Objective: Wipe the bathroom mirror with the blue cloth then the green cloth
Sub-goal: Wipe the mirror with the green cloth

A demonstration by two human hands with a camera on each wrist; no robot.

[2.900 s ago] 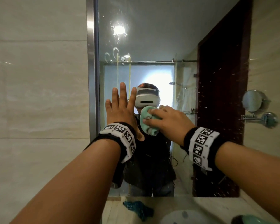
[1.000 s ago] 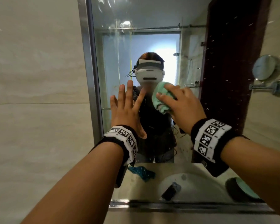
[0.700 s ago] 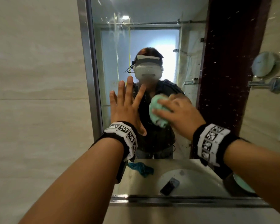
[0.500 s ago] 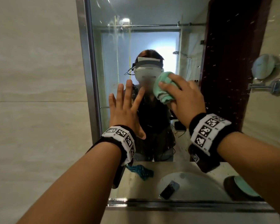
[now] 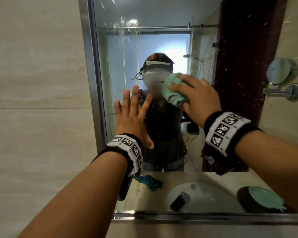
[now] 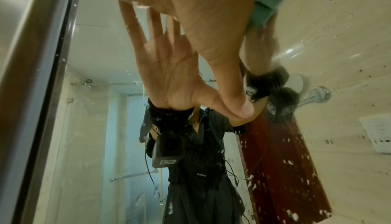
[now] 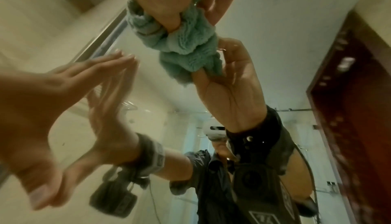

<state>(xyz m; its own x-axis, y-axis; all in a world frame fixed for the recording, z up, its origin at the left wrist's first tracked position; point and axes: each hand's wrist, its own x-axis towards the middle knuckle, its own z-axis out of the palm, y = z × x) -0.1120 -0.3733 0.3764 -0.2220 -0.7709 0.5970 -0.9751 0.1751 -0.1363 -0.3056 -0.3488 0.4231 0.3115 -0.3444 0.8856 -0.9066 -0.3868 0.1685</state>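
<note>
My right hand (image 5: pixel 194 95) grips a bunched green cloth (image 5: pixel 173 91) and presses it against the mirror (image 5: pixel 162 42) at head height. The right wrist view has the green cloth (image 7: pixel 186 42) squeezed between thumb and fingers against the glass. To its left, my left hand (image 5: pixel 132 112) lies flat on the mirror with fingers spread. In the left wrist view the left hand (image 6: pixel 211 27) meets its own reflection on the glass. The blue cloth (image 5: pixel 149 181) shows only as a reflection, lying crumpled on the counter beside the sink.
The mirror's steel frame (image 5: pixel 91 83) runs down the left beside a beige tiled wall (image 5: pixel 33 100). Reflected below are a white sink (image 5: pixel 205 196) with a phone (image 5: pixel 180 200) in it and a dark dish (image 5: pixel 261 200). White spots cover the glass over the reflected brown door (image 5: pixel 244 66).
My right hand has swept the green cloth down and back up, ending a little higher and further right. The left hand has stayed flat on the glass.
</note>
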